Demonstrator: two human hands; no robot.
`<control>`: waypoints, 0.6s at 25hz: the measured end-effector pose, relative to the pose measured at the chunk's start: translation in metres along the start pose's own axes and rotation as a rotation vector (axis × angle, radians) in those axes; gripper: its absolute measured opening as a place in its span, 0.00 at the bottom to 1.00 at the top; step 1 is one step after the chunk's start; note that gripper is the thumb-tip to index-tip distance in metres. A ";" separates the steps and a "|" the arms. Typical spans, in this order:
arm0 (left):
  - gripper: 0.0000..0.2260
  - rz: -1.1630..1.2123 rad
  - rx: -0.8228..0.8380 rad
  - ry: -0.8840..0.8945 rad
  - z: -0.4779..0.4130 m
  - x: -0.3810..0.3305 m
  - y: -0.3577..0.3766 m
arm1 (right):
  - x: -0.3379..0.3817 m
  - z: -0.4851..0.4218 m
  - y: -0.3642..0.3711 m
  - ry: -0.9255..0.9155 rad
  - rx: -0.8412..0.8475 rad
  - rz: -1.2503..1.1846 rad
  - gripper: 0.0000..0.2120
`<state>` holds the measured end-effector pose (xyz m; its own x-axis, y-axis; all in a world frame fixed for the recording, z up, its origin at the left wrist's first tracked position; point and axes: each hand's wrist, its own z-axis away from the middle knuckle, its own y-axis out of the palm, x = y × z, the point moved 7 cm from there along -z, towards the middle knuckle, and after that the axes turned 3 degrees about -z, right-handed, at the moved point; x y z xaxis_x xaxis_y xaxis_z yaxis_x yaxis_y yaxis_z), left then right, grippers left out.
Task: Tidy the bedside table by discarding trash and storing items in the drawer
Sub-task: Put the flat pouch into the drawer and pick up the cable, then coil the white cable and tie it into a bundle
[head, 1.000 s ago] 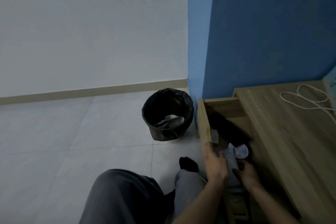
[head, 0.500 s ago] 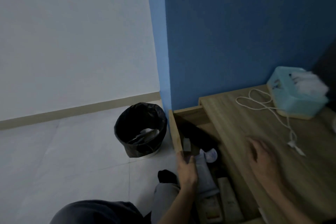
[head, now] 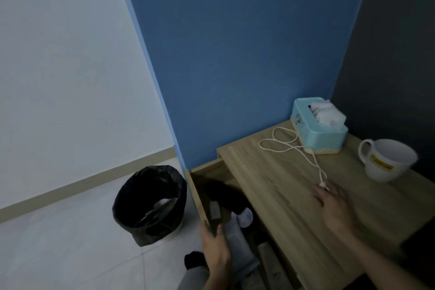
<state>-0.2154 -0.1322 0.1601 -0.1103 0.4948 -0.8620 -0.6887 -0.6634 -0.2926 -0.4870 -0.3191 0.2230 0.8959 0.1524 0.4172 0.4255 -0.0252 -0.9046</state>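
Note:
The wooden bedside table has its drawer pulled out on the left. My left hand grips the drawer's front panel. Inside lie a dark item, a grey-blue tube with a round cap, and flat boxes. A white charging cable loops across the tabletop. My right hand hovers over the table with fingers spread, its fingertips right at the cable's plug; motion blur hides whether they touch.
A turquoise tissue box stands at the table's back corner. A white mug sits at the right. A bin with a black liner and some trash stands on the tiled floor left of the drawer. Blue wall behind.
My right hand left the drawer and travelled up across the tabletop to the cable's plug. My left hand stayed on the drawer front. The view swung right, showing tissue box and mug.

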 end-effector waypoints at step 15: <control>0.22 -0.151 0.213 0.736 0.137 -0.194 0.016 | 0.116 0.071 -0.180 -0.325 -0.273 -0.553 0.05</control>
<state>-0.3029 -0.1617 0.3789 0.4478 0.0217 -0.8938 -0.7893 -0.4600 -0.4067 -0.4685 -0.2268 0.4279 0.4731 0.5014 0.7244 0.8634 -0.1000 -0.4946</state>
